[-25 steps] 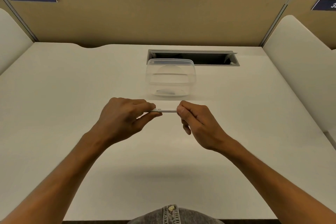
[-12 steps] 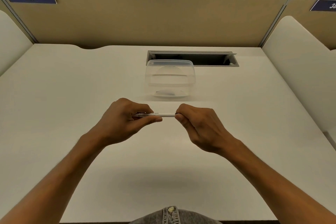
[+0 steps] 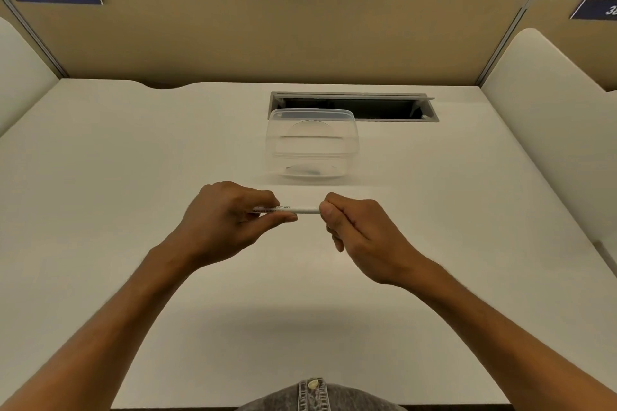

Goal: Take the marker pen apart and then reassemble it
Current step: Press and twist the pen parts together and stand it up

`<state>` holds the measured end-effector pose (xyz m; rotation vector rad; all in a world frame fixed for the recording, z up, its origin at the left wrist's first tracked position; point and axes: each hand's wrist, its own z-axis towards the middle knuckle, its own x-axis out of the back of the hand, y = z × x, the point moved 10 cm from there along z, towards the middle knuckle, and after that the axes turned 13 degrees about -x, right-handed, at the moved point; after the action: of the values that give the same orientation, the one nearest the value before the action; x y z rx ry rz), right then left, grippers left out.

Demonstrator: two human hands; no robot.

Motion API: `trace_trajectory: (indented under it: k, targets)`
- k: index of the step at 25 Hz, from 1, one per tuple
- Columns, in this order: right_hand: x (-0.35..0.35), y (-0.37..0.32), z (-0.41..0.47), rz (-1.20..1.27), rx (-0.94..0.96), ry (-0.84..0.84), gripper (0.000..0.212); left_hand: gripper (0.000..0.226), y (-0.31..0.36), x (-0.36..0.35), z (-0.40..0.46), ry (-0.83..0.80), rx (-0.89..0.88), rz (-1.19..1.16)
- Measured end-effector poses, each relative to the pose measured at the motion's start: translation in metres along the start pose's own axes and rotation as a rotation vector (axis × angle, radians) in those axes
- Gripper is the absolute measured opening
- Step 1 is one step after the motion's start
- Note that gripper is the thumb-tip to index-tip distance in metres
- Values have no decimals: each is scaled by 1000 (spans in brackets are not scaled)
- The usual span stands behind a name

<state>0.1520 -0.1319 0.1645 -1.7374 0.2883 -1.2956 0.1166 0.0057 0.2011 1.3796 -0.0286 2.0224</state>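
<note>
1. While held level at frame centre above the desk (image 3: 133, 177), the pen (image 3: 302, 209) spans both hands: left hand (image 3: 227, 220) pinched closed on its left end, right hand (image 3: 359, 230) closed around its right end.
2. Clear tub (image 3: 312, 143) stands just above the hands in the frame, apart from them.

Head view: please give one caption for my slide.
Both hands, left and right, hold a white marker pen horizontally.

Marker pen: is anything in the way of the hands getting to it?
No. The left hand and right hand already grip the marker pen at its ends, with nothing between.
</note>
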Motion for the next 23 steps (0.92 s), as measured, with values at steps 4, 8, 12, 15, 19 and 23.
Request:
trace_trajectory:
  k: [4, 8, 12, 15, 19, 23]
  targets:
    - [17, -32, -12, -378, 298, 259, 30, 41, -12, -8, -4, -17, 90, -196]
    - [21, -44, -21, -437, 465, 327, 29, 37, -13, -11, -4, -4, 117, -354]
    - [22, -44, -20, -292, 428, 290, 29, 34, -8, -7, -3, 28, 85, -366]
    - [25, -37, -15, -151, 316, 233, 29, 36, -2, 1, -2, 70, 47, -239]
    - [16, -12, 1, 121, 25, 41, 35, 42, 12, 8, 0, 106, -32, 28]
    - [8, 2, 4, 265, -111, -71, 39, 42, 14, 5, 1, 89, -50, 124]
